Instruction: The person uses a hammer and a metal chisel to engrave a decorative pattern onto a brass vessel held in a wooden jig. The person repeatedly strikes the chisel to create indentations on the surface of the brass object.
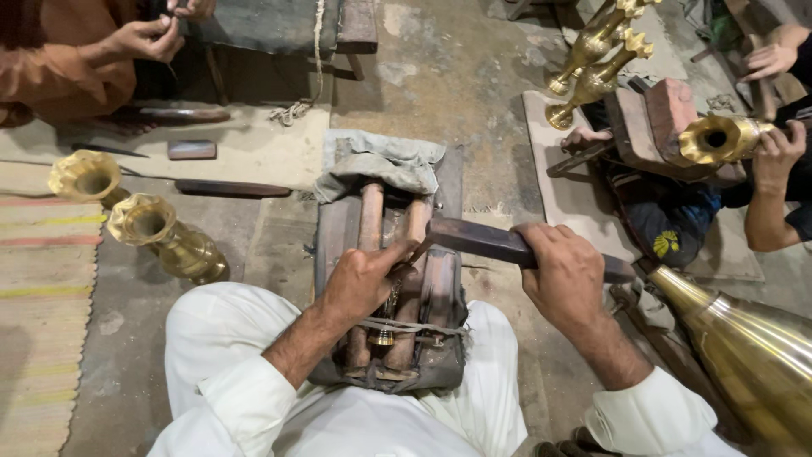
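Over the wooden block (385,279), right hand (565,275) grips a hammer (491,243), left hand (359,279) pinches a chisel (408,258).

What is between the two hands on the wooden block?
In the head view, a dark hammer-like bar spans from the right hand to the left hand.

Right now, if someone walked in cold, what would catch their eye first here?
Probably the person's right hand gripping a dark rectangular metal bar over a worn wooden block wrapped in grey cloth at centre, where the left hand pinches a thin tool. Next, two fluted shiny brass vases on the floor at left, and a large polished brass vessel at lower right.
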Demonstrator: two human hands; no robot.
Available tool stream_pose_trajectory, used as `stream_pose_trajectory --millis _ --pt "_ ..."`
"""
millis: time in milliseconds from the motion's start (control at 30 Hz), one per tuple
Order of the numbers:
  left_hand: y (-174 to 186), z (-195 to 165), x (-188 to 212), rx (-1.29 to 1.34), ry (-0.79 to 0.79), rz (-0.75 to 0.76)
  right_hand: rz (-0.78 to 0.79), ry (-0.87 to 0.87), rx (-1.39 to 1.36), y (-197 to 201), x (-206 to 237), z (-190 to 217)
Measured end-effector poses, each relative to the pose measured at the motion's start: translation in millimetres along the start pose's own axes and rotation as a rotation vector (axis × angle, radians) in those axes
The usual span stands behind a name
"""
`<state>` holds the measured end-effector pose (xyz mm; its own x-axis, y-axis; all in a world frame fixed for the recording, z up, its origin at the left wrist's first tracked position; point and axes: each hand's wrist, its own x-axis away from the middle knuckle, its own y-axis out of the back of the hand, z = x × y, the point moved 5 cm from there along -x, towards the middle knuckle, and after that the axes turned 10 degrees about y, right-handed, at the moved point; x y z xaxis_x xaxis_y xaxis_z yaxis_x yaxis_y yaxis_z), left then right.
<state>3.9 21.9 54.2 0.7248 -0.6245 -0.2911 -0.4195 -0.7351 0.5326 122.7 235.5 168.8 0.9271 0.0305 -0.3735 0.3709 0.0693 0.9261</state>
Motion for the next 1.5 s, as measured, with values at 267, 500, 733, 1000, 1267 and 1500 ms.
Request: stream_pose_trajectory --millis 267,500,733,1000,1267,1500 --pt "2 0 -1 0.063 -0.041 0.012 -0.011 -0.026 0.012 -6 7 -4" --pt "2 0 -3 -0.009 -0.077 0.011 0.012 -0.071 0.002 -9 12 -9" --pt "1 1 -4 -0.014 -0.051 0.069 -0.045 0.032 0.071 3 7 3" --pt "1 1 -8 -0.039 -0.015 0.082 -0.015 -0.252 -0.137 -1 12 -7" --pt "10 1 -6 0.157 -0.123 -0.005 -0.024 -0.045 0.011 -6 19 -7" --pt "8 3 -3 0.041 -0.101 0.028 -0.180 -0.222 -0.248 -14 17 -10"
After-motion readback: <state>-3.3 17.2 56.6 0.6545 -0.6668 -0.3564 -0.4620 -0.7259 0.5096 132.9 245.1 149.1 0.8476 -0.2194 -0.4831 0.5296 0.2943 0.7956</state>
